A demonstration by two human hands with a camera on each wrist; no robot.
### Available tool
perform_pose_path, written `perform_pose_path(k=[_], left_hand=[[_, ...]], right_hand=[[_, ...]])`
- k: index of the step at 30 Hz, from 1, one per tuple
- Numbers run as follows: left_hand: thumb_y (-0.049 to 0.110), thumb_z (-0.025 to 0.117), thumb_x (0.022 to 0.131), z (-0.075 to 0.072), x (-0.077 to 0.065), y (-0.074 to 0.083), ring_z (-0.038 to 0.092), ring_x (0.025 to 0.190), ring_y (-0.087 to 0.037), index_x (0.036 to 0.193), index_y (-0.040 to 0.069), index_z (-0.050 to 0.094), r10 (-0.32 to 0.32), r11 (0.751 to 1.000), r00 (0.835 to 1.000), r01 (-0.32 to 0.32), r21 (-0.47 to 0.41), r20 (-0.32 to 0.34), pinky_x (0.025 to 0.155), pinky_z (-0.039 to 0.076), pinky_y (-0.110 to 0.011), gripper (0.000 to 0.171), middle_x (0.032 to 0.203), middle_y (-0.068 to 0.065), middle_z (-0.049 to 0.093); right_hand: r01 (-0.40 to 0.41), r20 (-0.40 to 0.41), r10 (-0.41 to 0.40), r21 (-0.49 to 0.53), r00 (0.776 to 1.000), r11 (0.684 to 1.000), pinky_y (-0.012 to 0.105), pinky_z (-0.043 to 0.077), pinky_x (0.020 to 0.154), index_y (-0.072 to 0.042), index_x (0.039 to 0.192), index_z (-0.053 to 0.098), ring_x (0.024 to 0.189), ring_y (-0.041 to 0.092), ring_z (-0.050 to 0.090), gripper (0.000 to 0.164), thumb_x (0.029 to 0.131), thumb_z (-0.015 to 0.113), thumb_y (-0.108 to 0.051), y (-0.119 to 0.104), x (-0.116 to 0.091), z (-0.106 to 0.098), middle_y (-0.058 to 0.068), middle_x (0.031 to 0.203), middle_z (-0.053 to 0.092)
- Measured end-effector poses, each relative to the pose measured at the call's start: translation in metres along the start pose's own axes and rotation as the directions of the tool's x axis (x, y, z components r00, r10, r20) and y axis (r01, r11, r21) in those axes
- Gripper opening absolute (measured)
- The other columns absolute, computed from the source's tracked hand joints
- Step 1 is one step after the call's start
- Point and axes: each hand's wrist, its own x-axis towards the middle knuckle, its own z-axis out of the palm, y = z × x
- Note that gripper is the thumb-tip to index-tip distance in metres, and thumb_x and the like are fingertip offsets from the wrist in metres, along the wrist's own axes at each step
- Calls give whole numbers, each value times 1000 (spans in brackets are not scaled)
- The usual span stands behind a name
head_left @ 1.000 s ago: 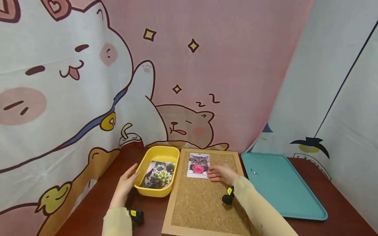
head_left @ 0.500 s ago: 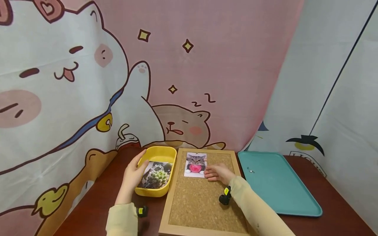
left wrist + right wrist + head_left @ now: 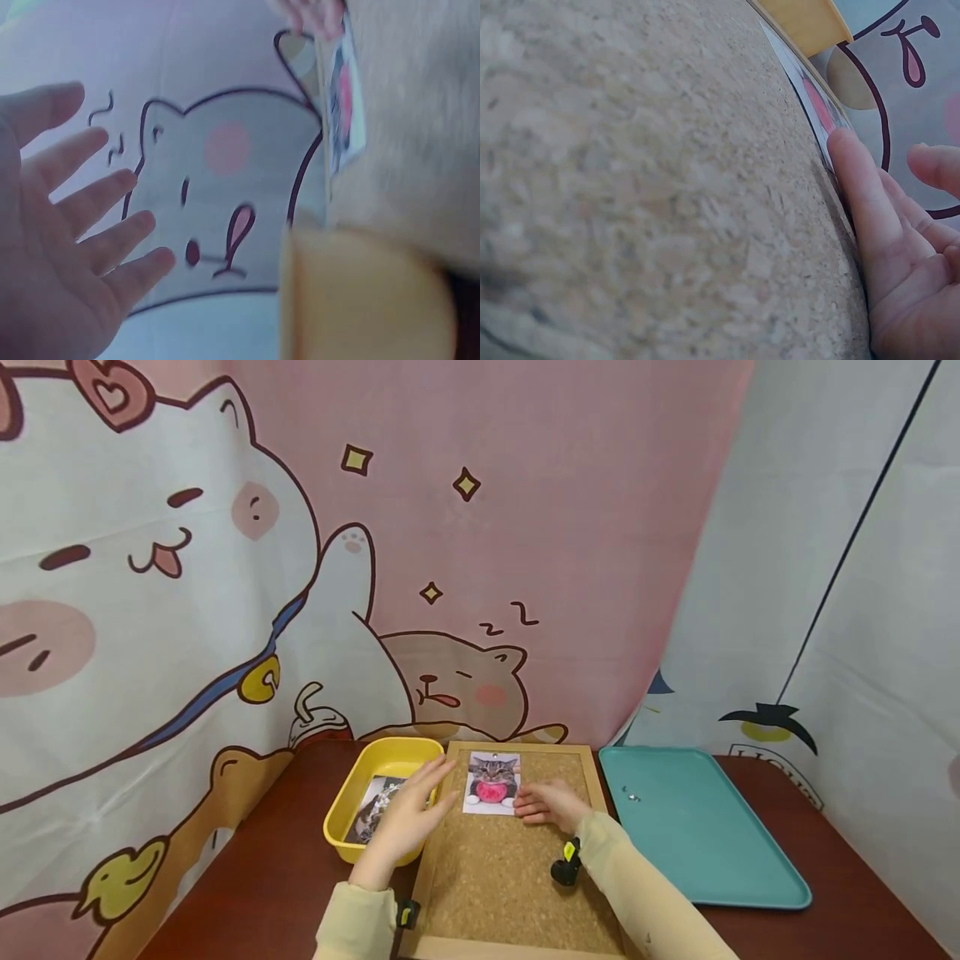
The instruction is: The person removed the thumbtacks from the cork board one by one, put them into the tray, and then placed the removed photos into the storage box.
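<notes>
In the head view, a photo of a cat with a pink, heart-like thing [image 3: 492, 787] lies near the top of the wood-framed corkboard [image 3: 517, 885]. A small pin shows at its top edge. My right hand [image 3: 553, 804] rests on the corkboard, fingertips at the photo's right edge; in the right wrist view one finger [image 3: 862, 184] touches it. My left hand [image 3: 411, 817] is held with fingers spread above the right side of the yellow bin [image 3: 336, 814], holding nothing. It partly hides another photo [image 3: 366, 818] inside the bin. The left wrist view shows its straight fingers [image 3: 112, 206].
To the right of the corkboard lies a teal tray [image 3: 705, 835] with a few small shiny pins [image 3: 632, 794] near its left edge. Everything stands on a dark red-brown table [image 3: 240, 877]. A cartoon-printed curtain [image 3: 585, 568] hangs close behind.
My left hand has moved from the bin's left side rightward over it, covering much of the photo inside. My right hand stays beside the cat photo. The whole view has shifted slightly.
</notes>
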Motion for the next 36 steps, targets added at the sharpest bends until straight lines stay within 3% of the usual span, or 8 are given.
perform_pose_path(k=[6,13,18,30,36], left_hand=[[36,55,99,31,16,2,28,140,-39,147,13,43,15,1000,986,-16,8,166,108,24,-62,55,154,-15,33],[45,46,100,57,29,-4,19,142,-42,152,13,34,-98,987,947,52,153,307,110,21,-61,62,156,-16,25],[48,42,100,68,35,-10,18,142,-43,152,13,33,-157,971,925,80,227,347,111,21,-59,63,156,-16,25],[37,48,100,75,38,-27,22,139,-49,147,3,39,-221,975,893,197,101,391,109,20,-62,59,153,-24,29],[37,54,95,75,35,-33,24,138,-48,145,4,45,-242,969,870,192,158,429,109,23,-61,60,152,-23,32]], right_hand=[[11,9,-11,8,1000,1000,35,58,71,14,114,58,80,23,71,33,99,53,-15,4,2,0,16,92,71],[17,41,-18,15,999,1000,34,58,70,15,115,56,78,21,71,34,100,51,-15,7,5,1,15,90,70],[15,16,-15,16,1000,1000,34,58,70,14,116,56,78,21,70,34,99,51,-14,4,4,0,14,88,70],[-9,-11,9,-6,1000,1000,35,58,70,13,114,58,77,22,70,33,99,52,-16,2,5,1,14,88,70],[-24,-14,24,-8,1000,1000,34,58,69,13,114,58,76,20,70,33,99,53,-15,1,8,0,14,87,70]])
